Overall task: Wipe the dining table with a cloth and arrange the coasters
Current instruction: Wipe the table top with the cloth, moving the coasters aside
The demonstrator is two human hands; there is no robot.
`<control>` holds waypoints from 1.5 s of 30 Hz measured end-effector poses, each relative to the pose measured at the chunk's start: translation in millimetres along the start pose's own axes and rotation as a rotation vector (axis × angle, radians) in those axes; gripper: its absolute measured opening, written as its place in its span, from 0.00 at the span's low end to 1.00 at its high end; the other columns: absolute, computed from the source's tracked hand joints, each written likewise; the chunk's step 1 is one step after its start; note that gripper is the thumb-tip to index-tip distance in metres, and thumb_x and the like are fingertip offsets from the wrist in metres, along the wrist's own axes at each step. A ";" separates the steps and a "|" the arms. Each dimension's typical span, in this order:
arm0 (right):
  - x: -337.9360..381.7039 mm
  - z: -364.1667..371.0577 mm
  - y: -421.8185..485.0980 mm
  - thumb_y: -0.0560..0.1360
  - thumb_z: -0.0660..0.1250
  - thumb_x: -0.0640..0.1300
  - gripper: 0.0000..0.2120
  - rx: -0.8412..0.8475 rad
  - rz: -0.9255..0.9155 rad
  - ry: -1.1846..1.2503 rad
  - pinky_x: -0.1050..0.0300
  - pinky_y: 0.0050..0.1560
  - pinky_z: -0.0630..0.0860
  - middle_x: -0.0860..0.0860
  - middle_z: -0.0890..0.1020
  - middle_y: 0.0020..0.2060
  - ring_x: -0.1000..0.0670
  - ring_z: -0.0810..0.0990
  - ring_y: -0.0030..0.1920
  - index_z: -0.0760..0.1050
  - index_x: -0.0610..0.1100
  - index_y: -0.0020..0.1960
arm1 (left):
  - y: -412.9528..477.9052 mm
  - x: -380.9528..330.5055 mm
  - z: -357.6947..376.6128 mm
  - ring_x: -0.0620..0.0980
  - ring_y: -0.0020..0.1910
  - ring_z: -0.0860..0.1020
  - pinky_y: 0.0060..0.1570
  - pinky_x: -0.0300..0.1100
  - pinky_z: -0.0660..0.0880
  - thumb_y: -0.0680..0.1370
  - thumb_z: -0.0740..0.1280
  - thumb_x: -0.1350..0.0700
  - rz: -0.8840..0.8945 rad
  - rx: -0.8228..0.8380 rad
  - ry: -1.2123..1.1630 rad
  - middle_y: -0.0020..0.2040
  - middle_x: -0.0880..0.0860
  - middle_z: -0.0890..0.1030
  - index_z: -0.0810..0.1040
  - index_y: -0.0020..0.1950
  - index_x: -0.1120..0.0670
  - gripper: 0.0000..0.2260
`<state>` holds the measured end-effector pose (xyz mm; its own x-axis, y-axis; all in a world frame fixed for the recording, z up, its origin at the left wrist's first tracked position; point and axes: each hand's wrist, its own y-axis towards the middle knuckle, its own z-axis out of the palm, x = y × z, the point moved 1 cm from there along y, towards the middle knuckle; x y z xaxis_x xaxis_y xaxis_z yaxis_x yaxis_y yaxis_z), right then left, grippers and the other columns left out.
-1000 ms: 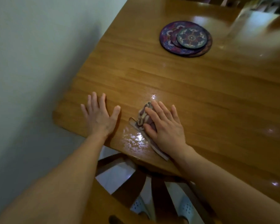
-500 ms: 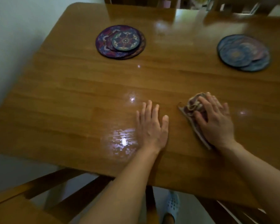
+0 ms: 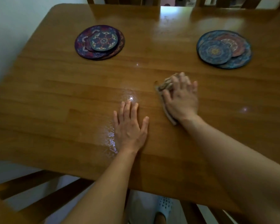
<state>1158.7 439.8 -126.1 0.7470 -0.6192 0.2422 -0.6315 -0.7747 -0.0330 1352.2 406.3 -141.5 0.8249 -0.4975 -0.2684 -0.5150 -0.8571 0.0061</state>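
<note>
A crumpled brownish cloth lies on the wooden dining table, pressed down under my right hand, whose fingers lie fairly straight over it. My left hand rests flat on the tabletop to the cloth's left, fingers spread. A purple stack of round patterned coasters sits at the far left of the table. A blue stack of coasters sits at the far right. A wet, shiny streak shows beside my left hand.
Wooden chair backs stand along the table's far edge. A chair frame is below the near edge at the left. A pale wall runs along the table's left side. My foot in a white shoe shows under the table.
My right hand has wiped the cloth rightward from the table's left corner toward the middle and slightly forward. My left hand has shifted right along the table too. The blue coaster stack has come into view.
</note>
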 end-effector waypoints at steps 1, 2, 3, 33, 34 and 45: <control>15.9 4.9 -14.3 0.78 0.51 0.60 0.30 0.009 -0.108 0.005 0.44 0.77 0.43 0.44 0.56 0.78 0.44 0.53 0.78 0.58 0.48 0.77 | -0.7 -0.3 -1.4 0.48 0.79 0.48 0.77 0.52 0.43 0.78 0.51 0.40 -0.006 -0.002 -0.021 0.80 0.49 0.56 0.61 0.76 0.48 0.28; 26.2 6.2 -31.7 0.76 0.51 0.60 0.31 0.016 -0.202 0.009 0.44 0.77 0.44 0.44 0.57 0.78 0.44 0.54 0.78 0.60 0.48 0.76 | -1.0 -1.5 -3.8 0.47 0.79 0.49 0.77 0.51 0.43 0.77 0.52 0.43 -0.012 -0.004 -0.047 0.79 0.49 0.56 0.62 0.76 0.48 0.28; 28.8 7.0 -49.1 0.76 0.51 0.60 0.31 0.033 -0.285 0.012 0.45 0.77 0.45 0.45 0.58 0.78 0.44 0.55 0.78 0.61 0.48 0.76 | -1.0 -2.0 -5.8 0.47 0.79 0.49 0.77 0.51 0.43 0.75 0.53 0.45 -0.017 -0.001 -0.072 0.79 0.49 0.57 0.63 0.76 0.48 0.28; -109.9 -149.9 -232.1 0.77 0.63 0.51 0.10 0.196 0.594 0.561 0.50 0.48 0.79 0.50 0.81 0.45 0.48 0.80 0.45 0.75 0.48 0.55 | -65.5 -99.5 -81.2 0.53 0.45 0.79 0.47 0.44 0.71 0.83 0.56 0.53 -0.474 0.719 -1.212 0.55 0.56 0.80 0.73 0.63 0.54 0.12; -115.1 -159.3 -237.9 0.77 0.64 0.50 0.10 0.158 0.646 0.722 0.51 0.45 0.79 0.49 0.82 0.45 0.48 0.81 0.44 0.76 0.46 0.55 | -72.4 -107.7 -86.7 0.53 0.45 0.79 0.48 0.44 0.71 0.83 0.56 0.53 -0.465 0.707 -1.231 0.56 0.57 0.80 0.73 0.63 0.54 0.12; -218.5 -248.3 -285.7 0.80 0.63 0.49 0.14 -0.260 0.740 1.501 0.60 0.23 0.71 0.45 0.82 0.30 0.50 0.77 0.26 0.80 0.39 0.50 | -109.7 -259.6 -118.3 0.54 0.55 0.81 0.53 0.49 0.75 0.82 0.57 0.50 -0.271 0.685 -1.421 0.54 0.54 0.84 0.76 0.60 0.53 0.13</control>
<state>1124.2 828.3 71.2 -0.4478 -0.0352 0.8934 -0.8587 -0.2616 -0.4407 1222.1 613.8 41.5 0.2305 0.5095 -0.8290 -0.7216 -0.4821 -0.4969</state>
